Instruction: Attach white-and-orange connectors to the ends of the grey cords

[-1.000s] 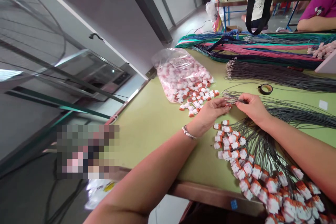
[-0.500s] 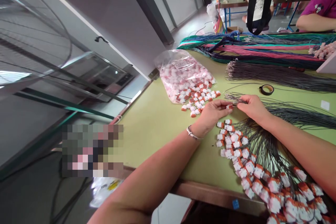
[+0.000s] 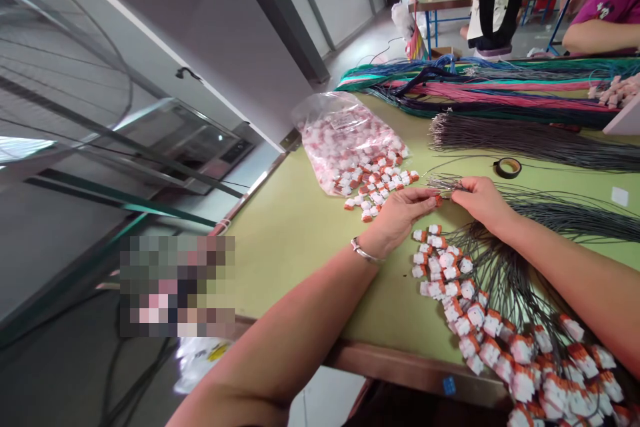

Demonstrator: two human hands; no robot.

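Note:
My left hand (image 3: 397,217) pinches a small orange and white connector (image 3: 439,201) between thumb and fingertips. Close beside it, my right hand (image 3: 483,203) is closed on a thin dark wire, its tip facing the connector; whether the tip sits inside is too small to tell. Loose wire ends (image 3: 443,181) lie just behind my right fingers, part of a dark wire bundle (image 3: 575,220) running right under my forearm. Nearer my body spreads a cluster of connectors on wires (image 3: 465,307). Left of my hands, loose connectors (image 3: 377,183) spill from a clear plastic bag (image 3: 345,127).
A roll of black tape (image 3: 507,168) lies beyond my right hand. Behind it are another dark wire bundle (image 3: 510,140) and long coloured wires (image 3: 475,90). A black strap (image 3: 495,0) hangs above the far edge. Another person's arm (image 3: 597,37) rests at the far right.
The connector in my left fingers has turned, showing more of its orange side. My hands stay close together, and the view has shifted slightly.

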